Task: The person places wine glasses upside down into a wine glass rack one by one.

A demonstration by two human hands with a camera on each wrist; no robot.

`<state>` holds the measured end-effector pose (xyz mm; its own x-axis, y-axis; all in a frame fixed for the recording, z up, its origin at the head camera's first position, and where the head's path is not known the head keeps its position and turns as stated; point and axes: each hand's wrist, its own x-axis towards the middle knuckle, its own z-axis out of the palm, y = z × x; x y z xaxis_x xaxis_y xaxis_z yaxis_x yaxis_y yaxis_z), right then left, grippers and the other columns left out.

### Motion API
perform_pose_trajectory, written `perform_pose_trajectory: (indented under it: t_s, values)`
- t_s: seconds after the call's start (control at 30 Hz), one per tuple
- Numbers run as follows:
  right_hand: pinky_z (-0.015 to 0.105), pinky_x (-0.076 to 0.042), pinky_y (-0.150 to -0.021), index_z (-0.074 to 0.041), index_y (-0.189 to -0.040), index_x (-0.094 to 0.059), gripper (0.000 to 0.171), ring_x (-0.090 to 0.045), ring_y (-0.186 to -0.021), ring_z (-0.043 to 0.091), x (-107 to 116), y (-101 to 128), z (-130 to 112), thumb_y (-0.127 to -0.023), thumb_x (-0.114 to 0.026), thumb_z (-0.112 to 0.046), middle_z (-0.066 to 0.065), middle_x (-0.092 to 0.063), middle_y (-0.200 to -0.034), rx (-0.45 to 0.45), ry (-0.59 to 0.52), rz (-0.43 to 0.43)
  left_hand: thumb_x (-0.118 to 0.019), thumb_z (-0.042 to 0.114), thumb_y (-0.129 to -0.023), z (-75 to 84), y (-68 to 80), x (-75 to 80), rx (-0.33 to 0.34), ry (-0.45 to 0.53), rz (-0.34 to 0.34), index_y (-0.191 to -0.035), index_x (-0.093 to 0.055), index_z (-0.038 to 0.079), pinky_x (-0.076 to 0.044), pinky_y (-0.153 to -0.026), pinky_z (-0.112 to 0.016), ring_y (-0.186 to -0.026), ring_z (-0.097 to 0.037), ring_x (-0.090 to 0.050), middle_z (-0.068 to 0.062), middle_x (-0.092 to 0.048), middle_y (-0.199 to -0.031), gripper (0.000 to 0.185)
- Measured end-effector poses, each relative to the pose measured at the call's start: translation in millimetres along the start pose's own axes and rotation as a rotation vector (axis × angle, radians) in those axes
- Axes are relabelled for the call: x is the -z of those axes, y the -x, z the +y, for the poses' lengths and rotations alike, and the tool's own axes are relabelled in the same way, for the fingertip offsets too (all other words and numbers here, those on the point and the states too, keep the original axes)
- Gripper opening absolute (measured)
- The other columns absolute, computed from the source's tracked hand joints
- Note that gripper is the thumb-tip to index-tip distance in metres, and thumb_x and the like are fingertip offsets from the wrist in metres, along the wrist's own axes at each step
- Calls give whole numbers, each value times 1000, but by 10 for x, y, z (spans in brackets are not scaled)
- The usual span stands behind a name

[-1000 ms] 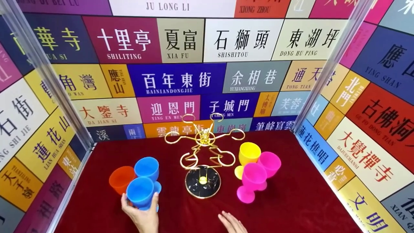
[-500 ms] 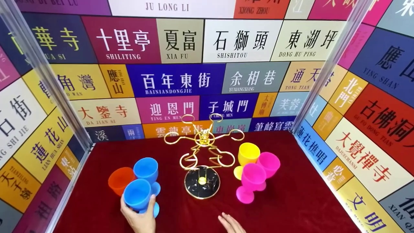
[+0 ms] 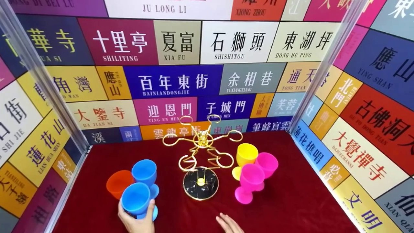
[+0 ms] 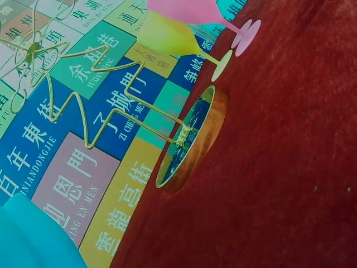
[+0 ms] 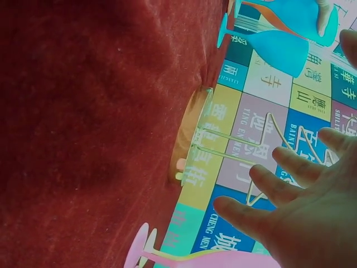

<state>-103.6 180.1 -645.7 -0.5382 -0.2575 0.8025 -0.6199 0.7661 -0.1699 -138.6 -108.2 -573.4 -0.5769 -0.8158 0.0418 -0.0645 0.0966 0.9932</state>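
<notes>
My left hand (image 3: 138, 220) grips a blue plastic goblet (image 3: 136, 198) at the front left, thumb on one side and fingers on the other. Behind it stand a second blue goblet (image 3: 144, 171) and a red-orange goblet (image 3: 119, 184), partly hidden. At the table's centre is a gold wire goblet rack (image 3: 203, 139) with looped arms and a round black base (image 3: 201, 183); its loops hold nothing. My right hand (image 3: 229, 223) is near the front edge, holding nothing. The right wrist view shows that hand (image 5: 301, 206) with fingers straight and spread.
Right of the rack stand a yellow goblet (image 3: 247, 154) and two pink goblets (image 3: 252, 177), close together. A dark red cloth (image 3: 291, 200) covers the table. Panels with printed characters (image 3: 173, 81) rise behind and at both sides, with clear corner posts (image 3: 326, 64).
My left hand and the blue goblet in it have shifted slightly toward me and left, a little away from the other blue goblet. My right hand is nearly still. The head view has tilted slightly.
</notes>
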Motion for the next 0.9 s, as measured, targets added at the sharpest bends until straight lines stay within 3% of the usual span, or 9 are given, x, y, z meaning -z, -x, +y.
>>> perform_pose_trajectory:
  t_s: [0.2,0.43,0.7,0.77,0.9]
  values:
    - [11,-30,-107,-18,-123,-62,43,-60,-111,16,-296,368,250,-86,-60,-39,0,-61,-127,16,-37,20,-84,34,-65,-17,23,24,12,7,6,-145,-24,26,-21,-110,-61,-129,-33,-32,-11,-36,-144,101]
    - [20,-37,-106,-7,-112,-68,38,-58,-116,16,-513,519,415,-91,-54,-35,7,-68,-114,172,-42,176,-85,33,-64,-48,112,33,37,-4,55,-145,-25,25,-21,-110,-62,-130,-34,-33,-11,-36,-145,101]
    - [11,-31,-106,-15,-121,-64,45,-49,-126,6,-486,583,381,-80,-67,-33,1,-61,-128,-18,-101,49,-85,31,-63,-5,176,32,3,7,56,-144,-27,24,-23,-109,-61,-129,-34,-34,-12,-38,-145,100]
    - [11,-30,-107,-14,-122,-63,45,-48,-127,6,-494,592,401,-81,-67,-31,2,-60,-129,8,-102,36,-85,30,-63,-1,179,36,-12,13,59,-144,-27,23,-23,-110,-61,-129,-34,-35,-12,-38,-145,100]
    - [18,-35,-107,-8,-120,-63,35,-52,-125,15,-519,581,503,-91,-54,-26,5,-62,-126,225,-48,62,-87,26,-60,8,223,57,-8,22,75,-144,-28,22,-23,-109,-61,-126,-33,-37,-12,-41,-142,102]
